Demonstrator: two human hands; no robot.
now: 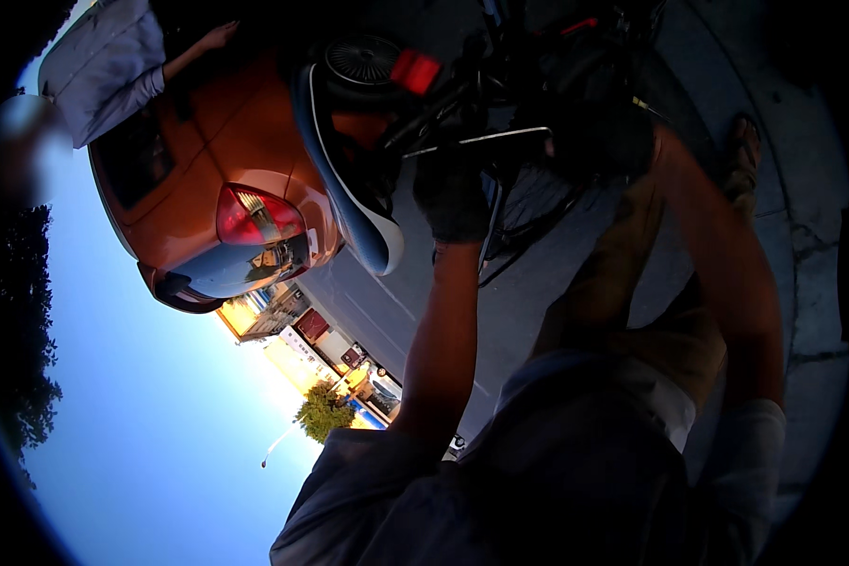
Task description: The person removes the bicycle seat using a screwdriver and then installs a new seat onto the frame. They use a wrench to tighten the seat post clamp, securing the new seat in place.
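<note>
Left hand (450, 193), dark-gloved, sits at the thin metal rod (500, 138), which crosses its fingers; cannot tell whether they pinch it. Right hand (602, 141), also gloved, is near the rod's bent end, its fingers lost in shade, so grip unreadable. Rod spans the gap between the hands, close to a spoked wheel (536, 198); placed so, probably, to keep both ends within reach. Orange car (198, 170) beyond, to the left; another person's arm (191, 57) above it.

Orange car (196, 127) with red taillight (241, 217), distant green tree (324, 413).
</note>
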